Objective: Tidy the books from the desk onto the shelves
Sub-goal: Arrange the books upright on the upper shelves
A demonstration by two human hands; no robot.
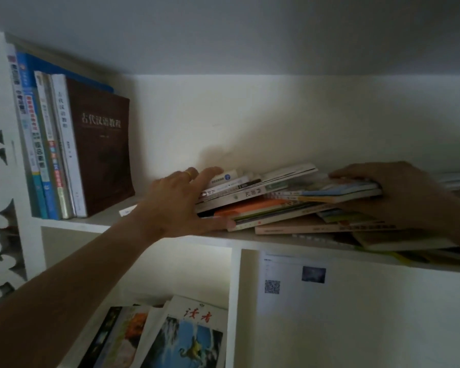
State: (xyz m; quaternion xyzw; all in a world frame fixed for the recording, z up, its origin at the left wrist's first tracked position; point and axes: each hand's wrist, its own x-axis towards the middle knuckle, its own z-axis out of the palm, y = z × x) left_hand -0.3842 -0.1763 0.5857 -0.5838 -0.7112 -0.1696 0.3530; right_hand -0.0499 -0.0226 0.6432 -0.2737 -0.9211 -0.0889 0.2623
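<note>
Now both hands bracket the sloppy flat stack of thin paperback books (282,200) on the white upper shelf (133,229) — left hand (175,205) spread flat against its end, right hand (398,192) clamping the other, likely squaring it.

Glossy paper book stack (284,200) lies on a smooth, matt white shelf (170,236).

Yellow ring (188,173), bare forearms

Two hands (175,200), five upright books (64,144), one untidy flat pile (276,205).
</note>
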